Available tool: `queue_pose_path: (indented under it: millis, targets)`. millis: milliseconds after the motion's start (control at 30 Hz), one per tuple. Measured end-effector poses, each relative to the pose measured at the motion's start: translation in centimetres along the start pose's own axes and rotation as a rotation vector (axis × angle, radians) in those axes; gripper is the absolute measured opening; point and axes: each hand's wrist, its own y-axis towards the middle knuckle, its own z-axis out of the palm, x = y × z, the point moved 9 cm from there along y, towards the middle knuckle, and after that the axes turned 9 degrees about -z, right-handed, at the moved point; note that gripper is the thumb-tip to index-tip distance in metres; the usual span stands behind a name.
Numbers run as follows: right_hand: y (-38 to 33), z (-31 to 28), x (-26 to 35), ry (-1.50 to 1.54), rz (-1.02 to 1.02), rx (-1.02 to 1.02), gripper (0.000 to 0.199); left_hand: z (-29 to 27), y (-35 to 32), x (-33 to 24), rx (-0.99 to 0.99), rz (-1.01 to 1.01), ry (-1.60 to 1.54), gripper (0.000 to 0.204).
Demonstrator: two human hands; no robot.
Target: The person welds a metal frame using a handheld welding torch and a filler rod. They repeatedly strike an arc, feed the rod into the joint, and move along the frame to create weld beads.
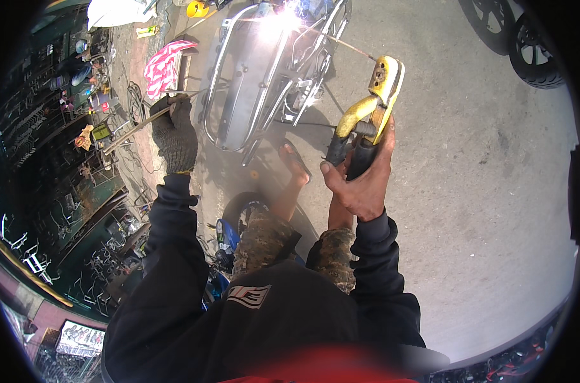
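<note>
Your bare right hand (pixel 366 185), wrapped round the yellow electrode holder (pixel 385 73), could get burnt b/c spatter may fly off the arc (pixel 285 20), while your left hand (pixel 177 135), in a rough knit glove (pixel 175 152), is closed on a thin stick (pixel 136 131), w/ the smooth tubular metal rack (pixel 239 83) far ctr.

We have a yellow clamp-shaped electrode holder with black grips (pixel 383 89) in our right hand (pixel 366 186), its head pointing up and away from us. From it a thin, straight, brownish welding rod (pixel 342 44) slants up and leftward into a white glare. That glare hides part of a silvery metal frame of bent tubes around a long panel (pixel 239 83), set on the grey ground. In our left hand (pixel 177 137) we grip a slim brown stick (pixel 134 133), tilted down and leftward.
</note>
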Motion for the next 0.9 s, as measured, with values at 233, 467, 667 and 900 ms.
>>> queue_pose_path:
  millis: [233, 467, 667, 900]
  targets:
    - [0.5, 0.1, 0.9, -0.043, -0.063, 0.008, 0.118, 0.0, 0.1, 0.6, 0.008, -0.014, -0.067, 0.016]
    - [-0.4, 0.0, -0.9, 0.015, 0.030, -0.044, 0.123, 0.0, 0.1, 0.6, 0.004, 0.006, -0.063, 0.016]
    - [-1.9, 0.2, 0.3, -0.001, -0.129, -0.172, 0.128, -0.1, 0.3, -0.1, 0.027, 0.001, 0.008, 0.014]
    - [-6.9, 4.2, -1.2, 0.003, 0.105, -0.266, 0.129, 0.1, 2.4, 0.6, 0.219, 0.020, 0.042, 0.017]
